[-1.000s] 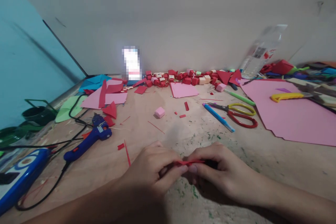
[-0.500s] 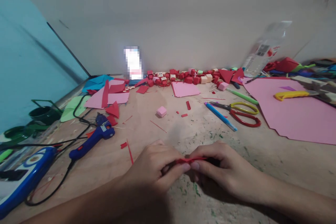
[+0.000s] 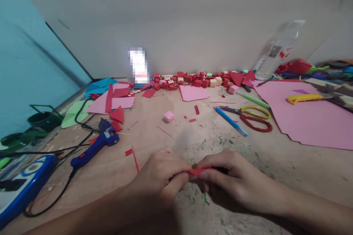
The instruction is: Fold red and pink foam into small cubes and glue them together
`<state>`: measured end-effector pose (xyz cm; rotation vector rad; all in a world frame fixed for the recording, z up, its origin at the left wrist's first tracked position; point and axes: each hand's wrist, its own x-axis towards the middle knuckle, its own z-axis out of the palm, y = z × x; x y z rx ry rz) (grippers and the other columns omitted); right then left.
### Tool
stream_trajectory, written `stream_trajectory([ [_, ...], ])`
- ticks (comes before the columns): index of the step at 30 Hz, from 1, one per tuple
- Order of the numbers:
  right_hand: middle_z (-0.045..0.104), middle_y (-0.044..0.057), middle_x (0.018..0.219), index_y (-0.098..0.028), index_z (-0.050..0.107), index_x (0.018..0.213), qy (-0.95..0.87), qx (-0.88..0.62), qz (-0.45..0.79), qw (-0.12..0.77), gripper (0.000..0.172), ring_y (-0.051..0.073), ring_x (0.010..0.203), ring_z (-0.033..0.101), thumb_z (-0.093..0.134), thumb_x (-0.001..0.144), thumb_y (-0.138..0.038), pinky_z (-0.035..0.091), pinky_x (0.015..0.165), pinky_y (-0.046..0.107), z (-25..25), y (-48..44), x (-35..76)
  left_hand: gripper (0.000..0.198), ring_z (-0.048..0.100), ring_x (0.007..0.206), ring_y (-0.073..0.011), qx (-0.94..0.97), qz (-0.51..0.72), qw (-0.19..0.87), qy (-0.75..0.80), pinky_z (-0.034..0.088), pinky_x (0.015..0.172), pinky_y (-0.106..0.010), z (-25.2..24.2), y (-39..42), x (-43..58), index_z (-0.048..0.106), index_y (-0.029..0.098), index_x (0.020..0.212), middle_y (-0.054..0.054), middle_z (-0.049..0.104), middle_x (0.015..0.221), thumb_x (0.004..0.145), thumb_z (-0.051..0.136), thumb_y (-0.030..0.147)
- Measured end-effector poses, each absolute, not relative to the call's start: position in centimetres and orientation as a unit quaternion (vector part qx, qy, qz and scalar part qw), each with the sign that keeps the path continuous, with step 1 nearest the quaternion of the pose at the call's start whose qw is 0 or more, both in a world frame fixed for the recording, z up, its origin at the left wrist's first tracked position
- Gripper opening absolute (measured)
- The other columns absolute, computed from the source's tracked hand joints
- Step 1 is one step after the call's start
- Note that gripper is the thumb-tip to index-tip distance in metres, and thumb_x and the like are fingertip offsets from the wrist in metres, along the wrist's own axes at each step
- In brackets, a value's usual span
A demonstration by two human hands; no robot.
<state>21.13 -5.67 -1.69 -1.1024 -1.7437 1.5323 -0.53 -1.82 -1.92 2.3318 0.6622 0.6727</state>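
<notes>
A small piece of red paper (image 3: 197, 171) is pinched between my two hands near the front of the table. My left hand (image 3: 167, 172) grips its left end with thumb and fingers, and my right hand (image 3: 227, 170) grips its right end. Most of the paper is hidden by my fingers; a narrow creased part shows between them. Beyond my hands sits a small pink paper cube (image 3: 168, 116). Red paper scraps (image 3: 196, 109) lie near it. A thin red strip (image 3: 135, 159) lies just left of my left hand.
A blue glue gun (image 3: 96, 145) with a black cord lies at left. To the right are scissors (image 3: 255, 117), a blue pen (image 3: 231, 121), a yellow-handled cutter (image 3: 305, 98) and a pink sheet (image 3: 317, 125). Red and pink paper cubes (image 3: 197, 82) line the wall beside a clear bottle (image 3: 275, 55).
The red paper has tilted between my fingers, showing more of its face, and my left thumb has drawn back slightly to the left. The whole view has shifted a little.
</notes>
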Motion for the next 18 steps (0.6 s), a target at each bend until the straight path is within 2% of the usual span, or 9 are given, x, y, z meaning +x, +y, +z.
stream_trajectory([
  [2,0.056,-0.001,0.059,-0.014,0.068,0.082,-0.622,-0.416,0.6,0.284,0.029,0.011,0.05,0.048,0.058,0.099,-0.035,0.037,0.048,0.022,-1.73,-5.79,20.93,0.029,0.056,0.056,-0.011,0.882,0.263,0.302,0.251,0.037,0.068,-0.028,-2.14,-1.81,-0.57,0.06,0.018,0.066,0.004,0.066,0.06,0.089,0.047,0.005],
  [5,0.05,-0.004,0.055,-0.014,0.068,0.086,-0.583,-0.42,0.637,0.28,0.026,0.009,0.045,0.041,0.061,0.096,-0.038,0.03,0.042,0.02,-1.87,-5.87,20.81,0.029,0.054,0.055,-0.0111,0.877,0.276,0.303,0.251,0.037,0.067,-0.027,-2.44,-1.73,-0.61,0.062,0.018,0.068,0.004,0.066,0.06,0.091,0.048,0.008],
  [9,0.059,0.001,0.064,-0.015,0.066,0.079,-0.609,-0.429,0.603,0.285,0.03,0.012,0.055,0.052,0.058,0.098,-0.036,0.04,0.053,0.024,-2.05,-5.71,21.07,0.026,0.055,0.054,-0.0108,0.871,0.271,0.32,0.257,0.037,0.066,-0.027,-2.65,-1.67,-0.61,0.071,0.019,0.079,0.005,0.068,0.06,0.097,0.053,0.014],
  [11,0.06,0.002,0.065,-0.015,0.065,0.076,-0.628,-0.427,0.587,0.282,0.032,0.013,0.058,0.053,0.057,0.099,-0.037,0.042,0.056,0.025,-2.11,-5.62,21.21,0.026,0.055,0.053,-0.0107,0.87,0.273,0.32,0.258,0.037,0.066,-0.027,-2.8,-1.71,-0.6,0.073,0.02,0.081,0.005,0.068,0.06,0.099,0.054,0.017],
  [18,0.057,0.0,0.063,-0.016,0.065,0.079,-0.607,-0.439,0.602,0.278,0.036,0.012,0.054,0.05,0.059,0.098,-0.045,0.038,0.051,0.024,-2.2,-5.66,21.19,0.029,0.056,0.053,-0.0116,0.87,0.268,0.306,0.28,0.039,0.066,-0.027,-2.37,-1.85,-0.57,0.073,0.018,0.079,0.003,0.068,0.058,0.101,0.054,0.022],
])
